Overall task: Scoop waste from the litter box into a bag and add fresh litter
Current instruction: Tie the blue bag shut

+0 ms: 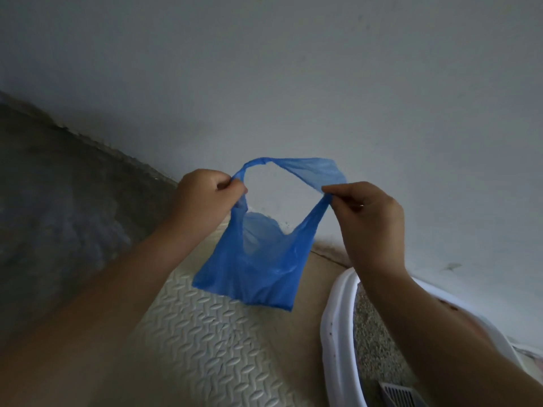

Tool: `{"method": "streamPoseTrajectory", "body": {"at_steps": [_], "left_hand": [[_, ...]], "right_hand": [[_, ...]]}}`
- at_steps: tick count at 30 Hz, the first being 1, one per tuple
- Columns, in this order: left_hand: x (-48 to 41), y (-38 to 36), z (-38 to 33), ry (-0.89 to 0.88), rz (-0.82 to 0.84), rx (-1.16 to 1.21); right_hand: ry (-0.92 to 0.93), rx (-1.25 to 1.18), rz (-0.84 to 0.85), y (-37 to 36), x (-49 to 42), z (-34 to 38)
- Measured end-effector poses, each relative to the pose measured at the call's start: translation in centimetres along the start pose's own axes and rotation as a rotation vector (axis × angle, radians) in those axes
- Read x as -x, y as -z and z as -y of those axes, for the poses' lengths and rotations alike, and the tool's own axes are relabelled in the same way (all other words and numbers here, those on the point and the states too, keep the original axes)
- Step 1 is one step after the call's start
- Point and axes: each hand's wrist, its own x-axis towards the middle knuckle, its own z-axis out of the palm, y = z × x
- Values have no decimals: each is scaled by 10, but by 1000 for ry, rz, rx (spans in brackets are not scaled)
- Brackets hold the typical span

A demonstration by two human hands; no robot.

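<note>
Rising behind the fingers [232, 185], the pale wall [293, 69] fills most of the view; the white litter box [335, 333] lies below the right hand [370, 212]; the blue bag [255, 271] hangs between both, left hand [202, 198] and right each pinching a handle, fingers curled

The light is dim, cool and diffuse, with no glare and no hard shadows. The wall [323, 69] reads an even grey-blue. The frame darkens toward the left edge, where detail smears. Light passes through the thin blue bag [255, 277]. The foam mat [205, 333] pattern is legible. The wide lens curves its edge and stretches the left forearm [102, 304] and right forearm [440, 333].
</note>
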Motion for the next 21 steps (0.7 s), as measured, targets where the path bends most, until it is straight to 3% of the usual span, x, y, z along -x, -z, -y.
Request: {"method": "streamPoseTrajectory", "body": {"at_steps": [2,4,8,11,16,21], "left_hand": [[1,-7,-4,198,89,263],[2,-12,-10,226,118,363],[5,-24,-14,73,129,178],[11,-33,-13,-2,259,173],[22,-43,-12,-20,419,105],[27,-43,-13,46,519,180]], "right_hand": [[45,-4,-5,3,-2,4],[129,23,33,7,-3,9],[245,57,100,11,-1,15],[284,105,141,7,1,10],[247,135,198,-2,3,-4],[178,128,186,-5,1,-12]]}}
